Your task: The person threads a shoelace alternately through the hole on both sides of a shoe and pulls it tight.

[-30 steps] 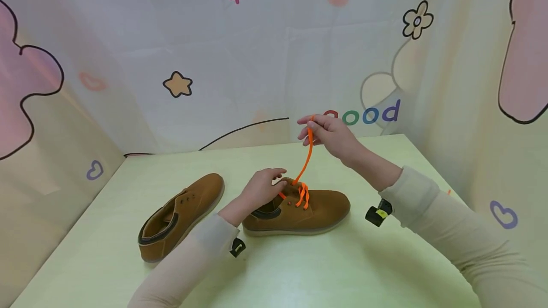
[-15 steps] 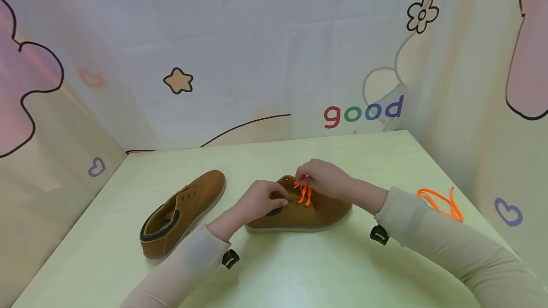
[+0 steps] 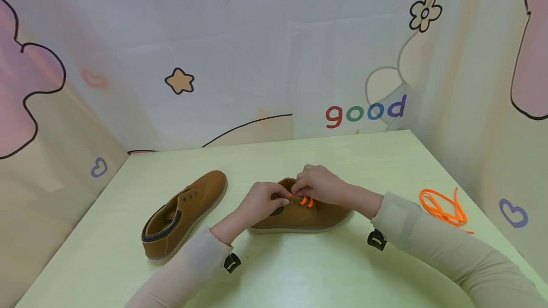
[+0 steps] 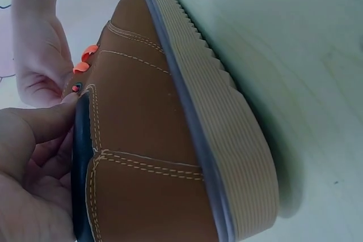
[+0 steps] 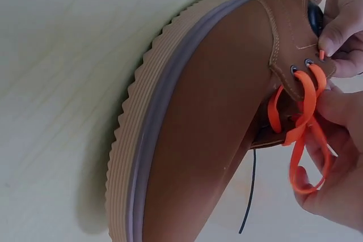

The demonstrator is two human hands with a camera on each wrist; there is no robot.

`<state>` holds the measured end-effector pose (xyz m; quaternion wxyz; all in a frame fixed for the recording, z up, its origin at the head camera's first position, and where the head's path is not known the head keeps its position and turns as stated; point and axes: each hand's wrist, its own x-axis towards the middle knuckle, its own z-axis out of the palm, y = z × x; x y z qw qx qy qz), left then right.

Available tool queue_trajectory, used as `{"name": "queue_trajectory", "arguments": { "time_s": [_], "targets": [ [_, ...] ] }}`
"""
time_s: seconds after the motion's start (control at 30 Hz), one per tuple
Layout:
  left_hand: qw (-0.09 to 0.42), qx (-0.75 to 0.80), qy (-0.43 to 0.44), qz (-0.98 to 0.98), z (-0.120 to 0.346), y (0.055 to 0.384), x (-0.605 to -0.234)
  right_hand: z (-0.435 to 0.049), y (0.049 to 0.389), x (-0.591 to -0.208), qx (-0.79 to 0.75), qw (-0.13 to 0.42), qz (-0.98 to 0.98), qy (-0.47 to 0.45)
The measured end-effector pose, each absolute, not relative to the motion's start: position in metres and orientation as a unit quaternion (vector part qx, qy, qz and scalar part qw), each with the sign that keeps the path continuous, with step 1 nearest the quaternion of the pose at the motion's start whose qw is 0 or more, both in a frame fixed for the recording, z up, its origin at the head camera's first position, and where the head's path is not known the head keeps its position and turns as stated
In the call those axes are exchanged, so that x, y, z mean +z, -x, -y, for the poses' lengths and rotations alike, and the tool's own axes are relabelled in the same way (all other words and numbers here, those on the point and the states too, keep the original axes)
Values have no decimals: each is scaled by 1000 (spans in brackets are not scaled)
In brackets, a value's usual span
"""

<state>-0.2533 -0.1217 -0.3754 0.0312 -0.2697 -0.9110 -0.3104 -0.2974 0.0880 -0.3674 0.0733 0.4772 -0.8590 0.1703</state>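
A brown shoe (image 3: 295, 222) with a black collar lining stands at the table's middle, toe to the right. My left hand (image 3: 261, 198) pinches the edge of its eyelet flap; in the right wrist view a short orange tip shows at the eyelet by that thumb. Orange shoelace (image 5: 309, 100) crosses the eyelets nearer the toe and hangs in a loop. At this lace my right hand (image 3: 323, 187) is bent over the shoe's opening, its fingers curled on the lace. In the left wrist view the shoe's side (image 4: 142, 117) hides most of the left fingers.
A second brown shoe (image 3: 203, 189), without lace, stands to the left, toe pointing away. Another orange shoelace (image 3: 437, 210) lies loosely coiled near the table's right edge. Printed curtains (image 3: 239, 51) rise behind and beside the pale green table (image 3: 274, 274).
My right hand has come down from above the shoe, where it held the lace pulled up, to the eyelets. My left hand has closed its pinch at the flap. The coiled lace is now uncovered.
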Motion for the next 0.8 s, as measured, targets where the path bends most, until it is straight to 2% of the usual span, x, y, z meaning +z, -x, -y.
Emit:
{"name": "queue_trajectory", "arguments": {
  "time_s": [0.13,0.23,0.33,0.53,0.63,0.8],
  "targets": [
    [35,-310,258,914,122,254,-376,-89,296,-367,233,-14,851,-470],
    [33,-309,250,917,121,255,-376,-88,291,-369,250,-45,863,-437],
    [27,-310,242,919,120,255,-377,-85,284,-377,217,6,880,-422],
    [24,-308,252,917,120,257,-378,-82,272,-394,114,214,860,-449],
    [25,-303,252,919,120,258,-379,-84,270,-393,123,251,844,-458],
    [15,-312,237,920,120,260,-377,-86,274,-377,184,251,829,-465]
  ]
}}
